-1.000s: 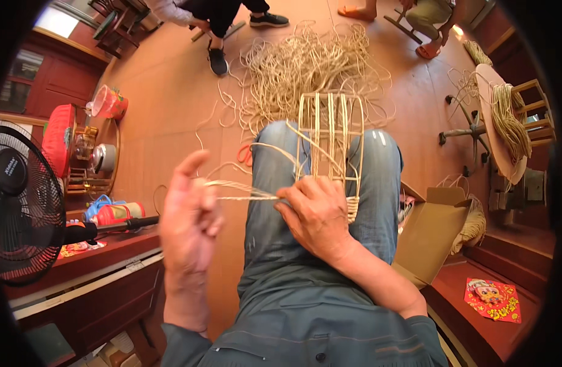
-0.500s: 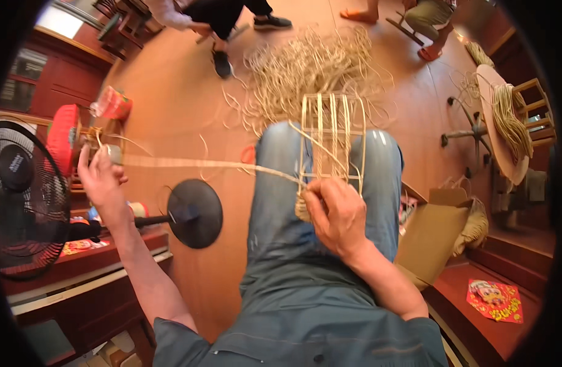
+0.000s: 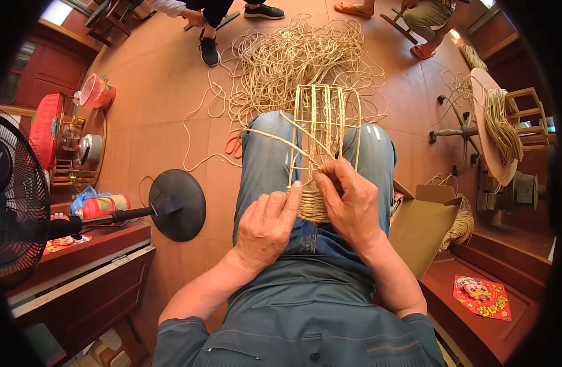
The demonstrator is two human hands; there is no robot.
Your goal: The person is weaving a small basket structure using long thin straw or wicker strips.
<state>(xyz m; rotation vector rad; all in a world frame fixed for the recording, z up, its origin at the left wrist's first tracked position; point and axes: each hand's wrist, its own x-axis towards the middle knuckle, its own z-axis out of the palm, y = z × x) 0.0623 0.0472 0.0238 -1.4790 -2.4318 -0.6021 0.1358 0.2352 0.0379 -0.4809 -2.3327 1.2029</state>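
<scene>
A narrow wire frame strung with lengthwise twisted cords rests across my knees. Its near end carries a band of tight weaving. My right hand pinches a straw-coloured cord over the frame, just above the woven band. From those fingers the cord runs up to the left across the frame and over my left knee. My left hand is closed at the frame's left edge, its thumb pressed along the side wire beside the weaving. Its curled fingertips are hidden.
A loose pile of cord lies on the floor ahead, near red-handled scissors. A fan and a round black base stand left. At right are an open cardboard box, a wheeled chair base and a cord coil. Two people sit beyond.
My left hand has come back from far left, where it was stretched out along the cord, to the frame's left edge. The cord now lies slanting across the frame. My right hand stays at the weaving.
</scene>
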